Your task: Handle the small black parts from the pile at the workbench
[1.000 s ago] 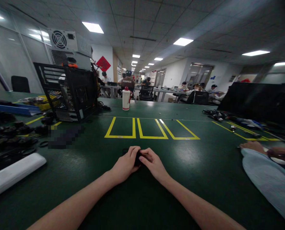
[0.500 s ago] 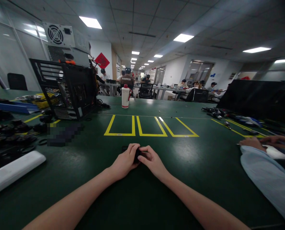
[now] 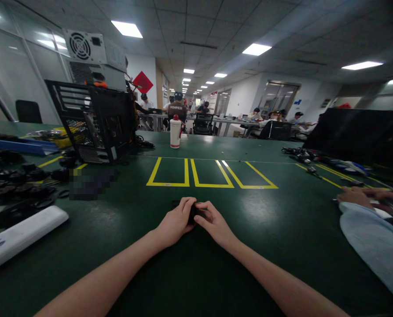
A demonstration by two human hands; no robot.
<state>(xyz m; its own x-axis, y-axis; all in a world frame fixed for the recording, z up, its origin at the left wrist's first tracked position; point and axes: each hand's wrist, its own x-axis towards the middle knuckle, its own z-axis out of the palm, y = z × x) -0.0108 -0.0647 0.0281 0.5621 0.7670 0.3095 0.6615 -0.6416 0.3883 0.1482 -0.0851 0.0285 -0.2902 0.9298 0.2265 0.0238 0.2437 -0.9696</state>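
We grip a dark object between our left hand and right hand, the left covering more (long axis hidden).

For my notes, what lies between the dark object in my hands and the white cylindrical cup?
Between the dark object and cup, the head view shows the left of three yellow tape outlines and a thin pale line.

A co-worker's hands (far right) have shifted toward the yellow tape.
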